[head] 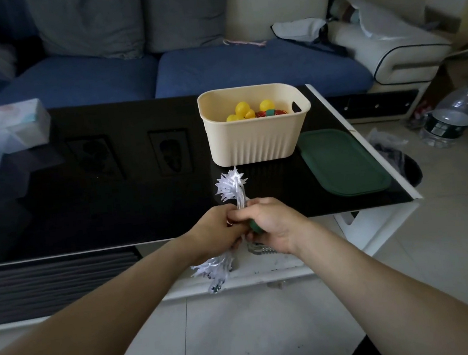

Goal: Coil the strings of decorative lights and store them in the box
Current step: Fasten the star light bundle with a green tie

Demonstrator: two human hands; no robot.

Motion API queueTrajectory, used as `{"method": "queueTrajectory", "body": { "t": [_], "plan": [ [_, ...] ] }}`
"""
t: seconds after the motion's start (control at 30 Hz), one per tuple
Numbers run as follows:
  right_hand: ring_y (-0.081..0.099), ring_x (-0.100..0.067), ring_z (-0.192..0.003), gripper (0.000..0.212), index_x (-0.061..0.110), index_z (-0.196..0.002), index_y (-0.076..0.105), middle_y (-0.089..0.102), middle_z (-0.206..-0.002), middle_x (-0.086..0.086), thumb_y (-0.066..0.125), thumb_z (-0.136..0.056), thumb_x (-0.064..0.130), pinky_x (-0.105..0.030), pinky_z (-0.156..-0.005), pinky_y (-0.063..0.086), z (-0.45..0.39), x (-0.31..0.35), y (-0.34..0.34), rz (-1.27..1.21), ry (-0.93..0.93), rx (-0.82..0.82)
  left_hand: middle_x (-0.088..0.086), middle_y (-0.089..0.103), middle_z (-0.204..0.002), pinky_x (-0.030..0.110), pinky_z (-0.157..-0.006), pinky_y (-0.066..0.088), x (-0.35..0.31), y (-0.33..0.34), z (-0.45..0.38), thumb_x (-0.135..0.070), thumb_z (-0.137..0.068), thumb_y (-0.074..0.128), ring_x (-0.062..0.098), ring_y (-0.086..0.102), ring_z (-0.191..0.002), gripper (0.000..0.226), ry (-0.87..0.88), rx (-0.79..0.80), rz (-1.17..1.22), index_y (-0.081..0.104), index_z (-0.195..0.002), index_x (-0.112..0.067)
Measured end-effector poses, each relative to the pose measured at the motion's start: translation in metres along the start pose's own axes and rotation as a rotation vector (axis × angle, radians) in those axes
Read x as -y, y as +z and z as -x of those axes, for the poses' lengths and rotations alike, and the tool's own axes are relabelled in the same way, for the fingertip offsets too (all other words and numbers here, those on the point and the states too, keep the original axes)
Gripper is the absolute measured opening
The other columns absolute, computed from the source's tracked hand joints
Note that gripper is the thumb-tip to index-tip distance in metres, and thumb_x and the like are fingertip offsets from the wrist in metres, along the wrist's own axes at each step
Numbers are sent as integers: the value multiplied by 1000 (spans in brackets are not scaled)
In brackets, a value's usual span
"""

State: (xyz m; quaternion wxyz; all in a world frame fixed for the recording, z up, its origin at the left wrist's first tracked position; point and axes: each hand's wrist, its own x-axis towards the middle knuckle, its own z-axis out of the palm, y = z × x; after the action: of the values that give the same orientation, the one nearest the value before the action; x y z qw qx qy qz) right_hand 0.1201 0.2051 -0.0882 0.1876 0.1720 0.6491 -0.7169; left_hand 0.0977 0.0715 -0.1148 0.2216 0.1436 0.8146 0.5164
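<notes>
While both hands — left (pixel 218 231), right (pixel 273 225) — grip spiky white light string (pixel 232 184) | ribbed cream box (pixel 255 142) beyond

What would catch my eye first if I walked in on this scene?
Probably the two hands, left hand and right hand, gripping a bundle of white spiky lights at the black table's near edge. Behind it stands a cream box holding yellow bulbs.

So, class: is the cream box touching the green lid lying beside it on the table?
Cannot tell. In the head view the cream box overlaps the near-left corner of the green lid, so neither contact nor a gap between them shows.
</notes>
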Motion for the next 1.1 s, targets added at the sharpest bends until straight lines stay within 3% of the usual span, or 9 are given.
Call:
{"method": "queueTrajectory", "body": {
  "t": [0.13,0.27,0.43,0.5,0.57,0.67,0.73,0.87,1.1],
  "plan": [
    [59,-21,-61,28,12,-72,53,65,-65,-8,68,-87,-6,-26,-53,39,2,1,-3,-26,9,5,8,68,-64,31,-60,54,-3,-4,1,-15,-93,62,19,65,-58,7,18,30,-142,57,-92,-10],
    [61,-20,-62,22,9,-74,58,67,-73,-13,67,-87,-6,-25,-54,42,5,5,-9,-34,9,26,4,66,-56,27,-61,52,-10,-3,4,-21,-97,57,21,64,-54,20,61,89,-155,56,-83,-8],
    [69,-17,-67,8,2,-83,73,75,-88,-15,69,-88,-3,-26,-65,53,5,10,-22,-84,26,104,7,62,-75,42,-72,51,-6,-8,4,-22,-96,62,23,57,-69,15,47,159,34,58,-98,-8],
    [70,-17,-72,4,0,-89,73,75,-90,-15,70,-87,-2,-25,-65,53,6,10,-26,-81,24,112,1,65,-77,44,-75,49,-7,-8,7,-17,-98,58,23,55,-72,8,45,189,94,57,-99,-9],
    [69,-16,-68,5,1,-90,70,74,-90,-15,70,-87,-3,-22,-59,52,5,11,-28,-71,25,113,-4,64,-72,40,-74,47,-11,-8,8,-13,-100,54,22,53,-69,7,41,231,132,59,-99,-7],
    [64,-15,-53,26,11,-89,52,70,-80,-14,71,-86,-5,-25,-55,51,2,10,-31,0,15,75,7,54,-71,37,-70,45,-12,-12,7,-13,-93,55,21,50,-64,29,-11,308,262,59,-111,9],
    [65,-15,-51,30,14,-86,47,69,-73,-11,71,-87,-4,-28,-59,50,0,9,-33,47,1,56,9,54,-71,41,-70,44,-10,-13,5,-15,-87,55,21,50,-63,35,-25,279,254,59,-115,6],
    [67,-19,-56,30,13,-82,51,69,-66,-7,77,-82,-1,-30,-58,57,0,6,-36,71,-19,16,7,56,-71,45,-74,39,-4,-4,4,-20,-101,52,24,52,-67,18,7,180,151,65,-105,-8],
    [64,-15,-50,25,7,-85,58,73,-69,-13,81,-78,0,-27,-52,58,1,3,-38,50,-45,-42,5,55,-69,43,-73,43,-3,-8,1,-15,-104,46,21,53,-65,28,0,109,91,59,-95,8]
  ]
}}
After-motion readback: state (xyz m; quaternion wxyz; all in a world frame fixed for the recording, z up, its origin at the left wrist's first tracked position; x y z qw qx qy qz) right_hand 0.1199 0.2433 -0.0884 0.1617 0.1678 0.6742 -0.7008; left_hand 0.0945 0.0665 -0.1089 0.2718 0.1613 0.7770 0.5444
